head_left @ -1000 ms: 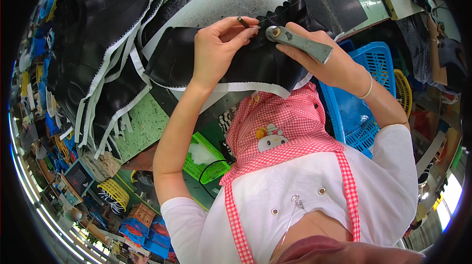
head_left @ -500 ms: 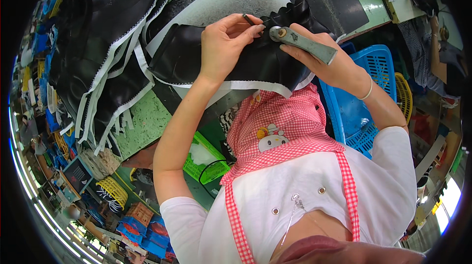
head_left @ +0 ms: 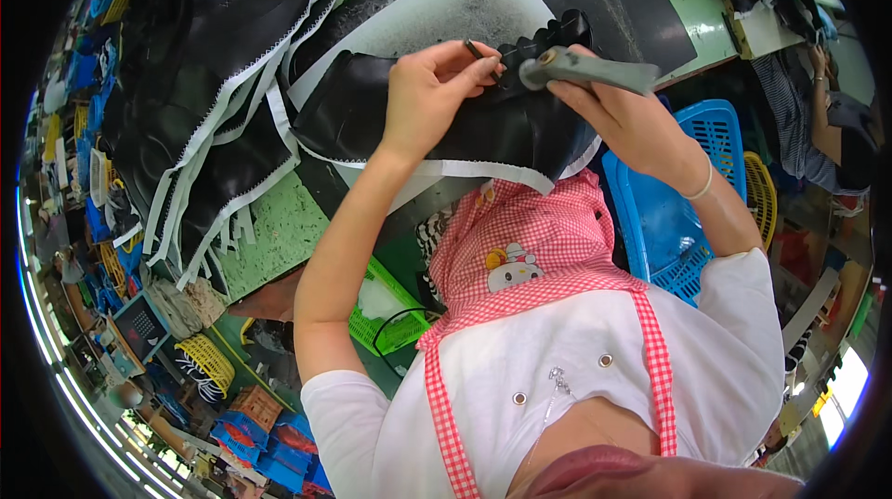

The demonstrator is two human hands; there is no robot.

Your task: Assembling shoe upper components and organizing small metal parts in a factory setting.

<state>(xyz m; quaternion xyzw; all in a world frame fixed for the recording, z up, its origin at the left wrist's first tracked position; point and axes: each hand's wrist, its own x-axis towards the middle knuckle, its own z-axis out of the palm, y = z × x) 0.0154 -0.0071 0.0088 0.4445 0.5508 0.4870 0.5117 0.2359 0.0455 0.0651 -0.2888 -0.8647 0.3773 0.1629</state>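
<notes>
Black leather (head_left: 488,132) on the table's (head_left: 279,229) near side, beneath both hands
Left hand (head_left: 426,95), fingers narrow, pinches a dark rod (head_left: 475,51), tip unclear; right hand (head_left: 641,132) grips a hammer (head_left: 599,72), handle mostly hidden.

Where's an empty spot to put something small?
The black mat looks bare right of the white sheet. So does the green tabletop between the mat and the black pile. It's crowded around the left hand, right hand and hammer.

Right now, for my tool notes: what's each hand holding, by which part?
Left hand: thin dark rod, around its middle. Right hand: hammer, near its head.
</notes>
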